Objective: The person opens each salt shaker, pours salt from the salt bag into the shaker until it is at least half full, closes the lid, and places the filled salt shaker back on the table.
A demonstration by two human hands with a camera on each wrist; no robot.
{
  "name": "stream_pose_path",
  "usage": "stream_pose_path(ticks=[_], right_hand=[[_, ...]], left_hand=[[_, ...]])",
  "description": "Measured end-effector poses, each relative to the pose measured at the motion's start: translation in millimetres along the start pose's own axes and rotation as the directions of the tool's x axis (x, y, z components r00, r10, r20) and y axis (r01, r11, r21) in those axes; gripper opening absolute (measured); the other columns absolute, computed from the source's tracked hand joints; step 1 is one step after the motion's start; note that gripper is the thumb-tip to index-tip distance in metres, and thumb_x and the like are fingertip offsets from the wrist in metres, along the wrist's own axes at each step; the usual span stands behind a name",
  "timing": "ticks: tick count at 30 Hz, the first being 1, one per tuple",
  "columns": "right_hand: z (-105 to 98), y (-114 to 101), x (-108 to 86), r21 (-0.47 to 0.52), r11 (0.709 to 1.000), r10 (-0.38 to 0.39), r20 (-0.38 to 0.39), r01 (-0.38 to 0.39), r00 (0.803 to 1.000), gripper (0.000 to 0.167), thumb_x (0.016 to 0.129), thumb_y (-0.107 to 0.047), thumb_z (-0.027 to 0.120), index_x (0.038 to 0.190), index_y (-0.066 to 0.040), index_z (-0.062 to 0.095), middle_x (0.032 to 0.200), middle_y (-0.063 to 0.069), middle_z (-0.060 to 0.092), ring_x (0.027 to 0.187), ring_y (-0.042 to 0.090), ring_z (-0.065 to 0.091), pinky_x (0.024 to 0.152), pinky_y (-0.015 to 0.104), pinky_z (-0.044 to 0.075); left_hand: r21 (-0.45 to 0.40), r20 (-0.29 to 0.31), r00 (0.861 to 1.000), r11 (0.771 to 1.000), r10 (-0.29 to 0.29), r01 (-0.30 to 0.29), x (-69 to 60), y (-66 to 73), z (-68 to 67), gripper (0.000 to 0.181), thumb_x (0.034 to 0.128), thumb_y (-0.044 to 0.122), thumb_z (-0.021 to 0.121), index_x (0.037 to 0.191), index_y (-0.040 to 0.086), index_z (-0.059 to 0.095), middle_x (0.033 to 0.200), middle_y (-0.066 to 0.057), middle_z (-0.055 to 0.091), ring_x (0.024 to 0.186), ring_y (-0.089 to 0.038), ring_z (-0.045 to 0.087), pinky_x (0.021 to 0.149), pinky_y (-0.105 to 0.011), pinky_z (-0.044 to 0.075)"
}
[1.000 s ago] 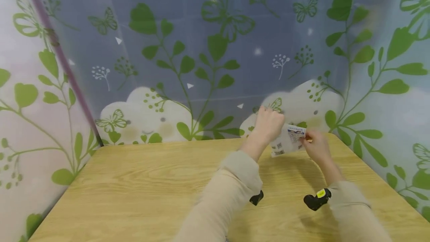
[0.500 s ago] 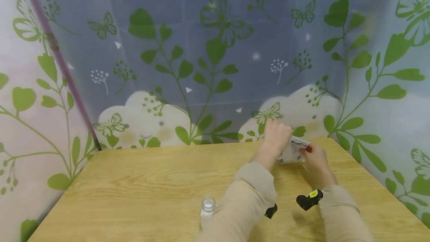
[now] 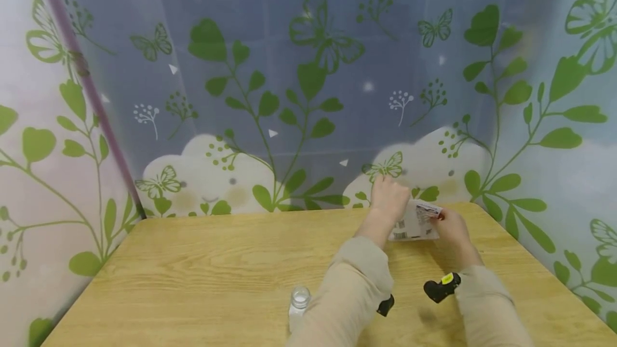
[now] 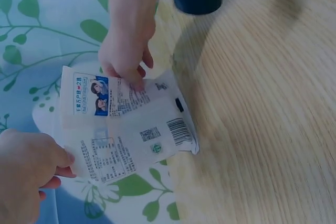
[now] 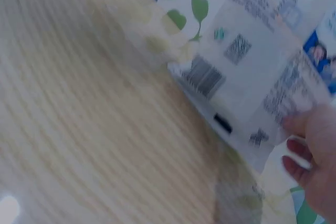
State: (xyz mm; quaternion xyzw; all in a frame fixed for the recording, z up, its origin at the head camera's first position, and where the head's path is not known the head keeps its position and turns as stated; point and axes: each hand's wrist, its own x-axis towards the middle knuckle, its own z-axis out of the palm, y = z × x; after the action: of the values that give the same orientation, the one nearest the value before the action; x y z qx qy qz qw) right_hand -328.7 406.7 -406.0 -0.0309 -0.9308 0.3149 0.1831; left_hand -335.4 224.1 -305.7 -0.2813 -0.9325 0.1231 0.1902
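Note:
A white plastic packet (image 3: 415,225) printed with text, a barcode and a blue picture is stretched between both hands over the far right of the table. My left hand (image 3: 390,197) pinches one edge of it; in the left wrist view the left thumb and fingers (image 4: 65,163) grip near a corner. At the opposite side my right hand (image 3: 454,226) pinches the packet between thumb and fingers, which the right wrist view shows on the printed face (image 5: 273,72). A small clear glass jar (image 3: 300,299) stands open-topped beside the left forearm, partly hidden by the sleeve; something white is inside.
The wooden table (image 3: 202,266) ends at a patterned curtain (image 3: 318,111) behind and at both sides. A black wrist camera (image 3: 441,288) with a yellow label hangs by the right sleeve, and another (image 3: 385,305) by the left.
The packet dips and tilts away, then turns its printed face back to view. My left forearm shifts right, uncovering the glass jar. The head view tips slightly upward.

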Motion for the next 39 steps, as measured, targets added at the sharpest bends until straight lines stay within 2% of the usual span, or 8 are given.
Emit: stream_pose_path(ticks=[6, 9, 14, 18, 23, 26, 31, 39], right_hand=[[-1, -2, -0.7, -0.049, 0.999, 0.019, 0.017, -0.019, 1.000, 0.028, 0.084, -0.003, 0.052, 0.098, 0.021, 0.055, 0.096, 0.038, 0.057, 0.085, 0.048, 0.056, 0.075, 0.054, 0.043], [0, -1, -4.3, -0.041, 0.998, 0.047, 0.027, -0.046, 0.999, 0.028, 0.086, -0.003, 0.048, 0.101, 0.020, 0.054, 0.100, 0.038, 0.056, 0.091, 0.050, 0.054, 0.078, 0.054, 0.043], [3, 4, -5.5, -0.024, 0.997, 0.076, 0.039, -0.075, 0.996, 0.031, 0.085, -0.003, 0.043, 0.108, 0.017, 0.052, 0.107, 0.036, 0.055, 0.098, 0.049, 0.052, 0.082, 0.054, 0.041], [3, 9, -5.7, -0.014, 0.996, 0.088, 0.030, -0.088, 0.996, 0.034, 0.083, -0.001, 0.040, 0.110, 0.017, 0.050, 0.107, 0.035, 0.055, 0.098, 0.047, 0.052, 0.082, 0.053, 0.041], [2, 9, -6.3, 0.003, 0.996, 0.092, 0.055, -0.092, 0.994, 0.034, 0.085, -0.002, 0.039, 0.111, 0.018, 0.048, 0.104, 0.033, 0.053, 0.096, 0.045, 0.049, 0.085, 0.053, 0.038], [1, 6, -5.7, 0.016, 0.993, 0.114, 0.089, -0.116, 0.989, 0.036, 0.087, -0.003, 0.038, 0.115, 0.018, 0.044, 0.105, 0.033, 0.051, 0.097, 0.044, 0.048, 0.086, 0.052, 0.037], [-1, 1, -5.9, 0.019, 0.991, 0.132, 0.106, -0.135, 0.986, 0.036, 0.087, -0.002, 0.039, 0.116, 0.020, 0.043, 0.103, 0.033, 0.051, 0.095, 0.043, 0.048, 0.085, 0.052, 0.037], [4, 7, -1.7, 0.004, 0.991, 0.131, 0.092, -0.131, 0.987, 0.042, 0.088, -0.005, 0.038, 0.121, 0.020, 0.038, 0.106, 0.035, 0.049, 0.096, 0.045, 0.048, 0.083, 0.051, 0.039]], left_hand=[[-0.028, -0.023, 1.000, 1.000, -0.009, 0.009, -0.4, -1.5, 2.6, 0.007, 0.0839, 0.028, 0.066, 0.088, 0.033, 0.068, 0.084, 0.015, 0.062, 0.092, -0.009, 0.050, 0.086, -0.028, 0.033], [-0.044, -0.022, 1.000, 0.999, -0.011, 0.010, -1.5, -2.3, 3.9, 0.009, 0.0848, 0.028, 0.065, 0.091, 0.034, 0.068, 0.088, 0.016, 0.064, 0.098, -0.009, 0.050, 0.094, -0.030, 0.031], [-0.055, 0.000, 1.000, 0.998, 0.017, -0.017, -4.5, -3.9, 5.7, 0.011, 0.0845, 0.026, 0.065, 0.091, 0.033, 0.068, 0.092, 0.015, 0.064, 0.106, -0.011, 0.049, 0.104, -0.036, 0.024], [-0.077, 0.013, 0.999, 0.997, 0.032, -0.031, -6.8, -9.2, 6.2, 0.011, 0.0851, 0.025, 0.064, 0.092, 0.034, 0.067, 0.091, 0.016, 0.064, 0.104, -0.010, 0.050, 0.100, -0.034, 0.028], [-0.106, 0.037, 0.999, 0.994, 0.011, -0.007, -11.2, -22.4, 5.2, 0.007, 0.0877, 0.025, 0.062, 0.085, 0.029, 0.067, 0.088, 0.014, 0.064, 0.102, -0.011, 0.050, 0.092, -0.031, 0.032], [-0.105, 0.034, 0.999, 0.994, 0.009, -0.006, -14.0, -32.8, 2.3, 0.009, 0.0875, 0.022, 0.060, 0.083, 0.027, 0.065, 0.087, 0.013, 0.063, 0.096, -0.010, 0.052, 0.089, -0.030, 0.034], [-0.117, 0.046, 0.999, 0.993, 0.015, -0.009, -19.2, -50.4, -2.4, 0.010, 0.0894, 0.025, 0.058, 0.082, 0.026, 0.064, 0.082, 0.011, 0.059, 0.086, -0.011, 0.050, 0.082, -0.029, 0.035], [-0.152, 0.059, 0.998, 0.988, -0.008, 0.017, -30.1, -84.1, -13.6, 0.013, 0.0884, 0.026, 0.061, 0.076, 0.023, 0.064, 0.079, 0.009, 0.060, 0.085, -0.013, 0.053, 0.090, -0.033, 0.037]])
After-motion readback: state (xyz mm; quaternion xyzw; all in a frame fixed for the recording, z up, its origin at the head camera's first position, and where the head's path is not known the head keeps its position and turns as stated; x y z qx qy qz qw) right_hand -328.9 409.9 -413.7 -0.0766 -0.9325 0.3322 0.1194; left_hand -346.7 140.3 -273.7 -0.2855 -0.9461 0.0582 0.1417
